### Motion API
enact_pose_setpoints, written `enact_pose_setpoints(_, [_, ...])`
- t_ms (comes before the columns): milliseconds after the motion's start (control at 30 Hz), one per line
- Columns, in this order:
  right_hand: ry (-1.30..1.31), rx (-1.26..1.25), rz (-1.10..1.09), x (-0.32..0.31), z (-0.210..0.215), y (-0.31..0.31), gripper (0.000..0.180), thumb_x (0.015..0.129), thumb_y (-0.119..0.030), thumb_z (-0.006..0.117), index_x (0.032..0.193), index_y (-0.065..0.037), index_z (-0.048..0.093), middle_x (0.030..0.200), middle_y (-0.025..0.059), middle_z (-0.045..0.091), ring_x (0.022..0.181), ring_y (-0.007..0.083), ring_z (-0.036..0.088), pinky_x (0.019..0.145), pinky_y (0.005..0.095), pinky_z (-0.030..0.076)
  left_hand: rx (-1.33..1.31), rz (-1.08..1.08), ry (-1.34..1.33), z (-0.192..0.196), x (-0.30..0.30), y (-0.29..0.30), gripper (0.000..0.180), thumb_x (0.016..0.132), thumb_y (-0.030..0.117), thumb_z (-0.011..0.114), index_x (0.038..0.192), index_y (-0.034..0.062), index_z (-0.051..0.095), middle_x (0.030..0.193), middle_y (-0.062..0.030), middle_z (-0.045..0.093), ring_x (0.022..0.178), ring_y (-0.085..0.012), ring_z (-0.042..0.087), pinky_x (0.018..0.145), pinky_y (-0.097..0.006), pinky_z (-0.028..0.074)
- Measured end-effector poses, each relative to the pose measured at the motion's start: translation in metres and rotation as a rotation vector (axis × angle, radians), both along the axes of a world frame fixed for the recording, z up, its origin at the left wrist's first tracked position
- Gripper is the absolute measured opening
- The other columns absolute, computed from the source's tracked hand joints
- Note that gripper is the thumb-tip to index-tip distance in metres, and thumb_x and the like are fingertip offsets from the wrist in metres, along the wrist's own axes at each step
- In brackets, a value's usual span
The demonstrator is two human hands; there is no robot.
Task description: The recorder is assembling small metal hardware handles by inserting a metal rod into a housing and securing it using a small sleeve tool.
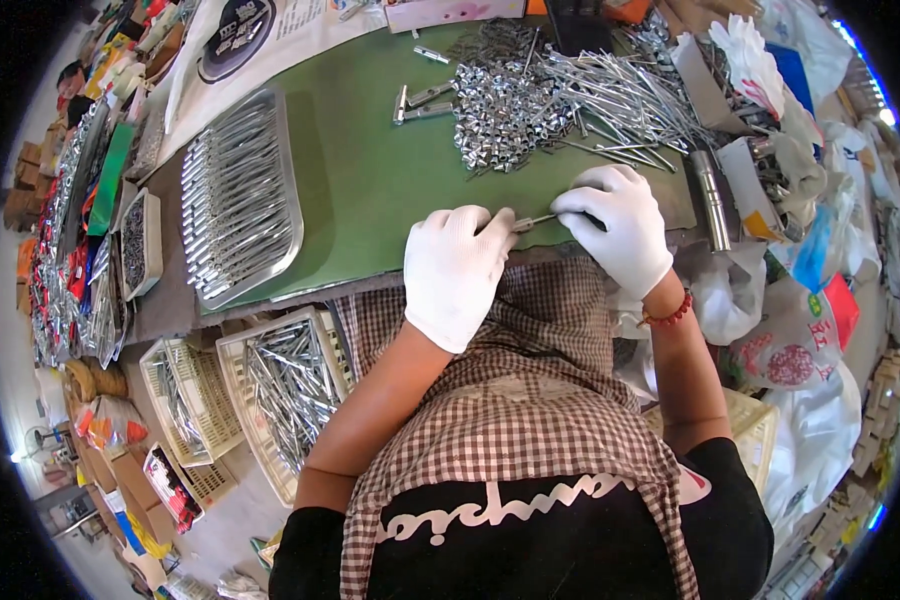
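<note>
At the near edge of the green work mat point(360, 170), my left hand point(455, 270), in a white glove, pinches a small silver metal fitting point(523, 226). My right hand point(620, 225), gloved the same way, has its fingertips closed on a thin metal rod point(543, 219) that meets the fitting between the two hands. Fingers hide part of both pieces. Beyond my hands lies a pile of small shiny metal nuts or sleeves point(505, 120), with a heap of long thin metal bolts point(630, 100) to its right.
A metal tray point(292, 215) of lined-up silver pieces stands on the left. Several loose metal parts point(425, 100) lie beyond the hands. A thick metal cylinder point(711, 200) rests at right beside open boxes point(750, 185). Plastic baskets point(232, 385) of metal rods sit below the table.
</note>
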State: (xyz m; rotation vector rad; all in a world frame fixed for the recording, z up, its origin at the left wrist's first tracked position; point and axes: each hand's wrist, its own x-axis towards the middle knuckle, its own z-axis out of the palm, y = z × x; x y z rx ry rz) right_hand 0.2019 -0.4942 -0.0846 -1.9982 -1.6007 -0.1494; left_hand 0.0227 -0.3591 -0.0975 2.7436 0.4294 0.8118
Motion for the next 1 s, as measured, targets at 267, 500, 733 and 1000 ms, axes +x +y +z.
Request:
enact_pose_setpoints(267, [0.286, -0.045, -0.294, 0.006, -0.001, 0.04, 0.013, 0.085, -0.018, 0.069, 0.094, -0.01, 0.072, 0.093, 0.0131, 0.067, 0.088, 0.0343, 0.066, 0.079, 0.0442, 0.052, -0.003, -0.006, -0.006, -0.002, 0.001, -0.001, 0.024, 0.081, 0.018, 0.072, 0.104, 0.0118, 0.069, 0.079, -0.004, 0.058, 0.071, -0.0277, 0.06, 0.062, -0.043, 0.047])
enact_pose_setpoints(500, [-0.003, -0.17, -0.265, 0.004, 0.006, 0.042, 0.009, 0.088, -0.012, 0.065, 0.096, -0.008, 0.068, 0.094, 0.0115, 0.067, 0.089, 0.0343, 0.065, 0.079, 0.0433, 0.052, -0.067, 0.004, 0.03, -0.002, 0.0, -0.004, 0.024, 0.082, 0.018, 0.071, 0.106, 0.0128, 0.071, 0.084, -0.0059, 0.062, 0.076, -0.0302, 0.06, 0.066, -0.044, 0.047])
enact_pose_setpoints(733, [0.037, -0.028, 0.1, -0.018, 0.014, 0.015, 0.014, 0.084, -0.009, 0.064, 0.095, -0.014, 0.069, 0.092, 0.0063, 0.068, 0.087, 0.0314, 0.064, 0.081, 0.0417, 0.05, -0.04, -0.012, -0.032, -0.004, 0.002, 0.001, 0.023, 0.081, 0.016, 0.073, 0.103, 0.0128, 0.071, 0.079, -0.005, 0.062, 0.071, -0.0295, 0.061, 0.06, -0.044, 0.046])
enact_pose_setpoints(1000, [0.011, -0.085, 0.135, -0.03, 0.023, 0.026, 0.013, 0.082, -0.01, 0.064, 0.094, -0.011, 0.063, 0.085, 0.0054, 0.066, 0.087, 0.0276, 0.063, 0.081, 0.0392, 0.049, -0.063, 0.014, 0.042, -0.002, 0.002, 0.0, 0.013, 0.077, 0.014, 0.074, 0.088, 0.0092, 0.068, 0.08, -0.0059, 0.062, 0.072, -0.031, 0.061, 0.062, -0.044, 0.047])
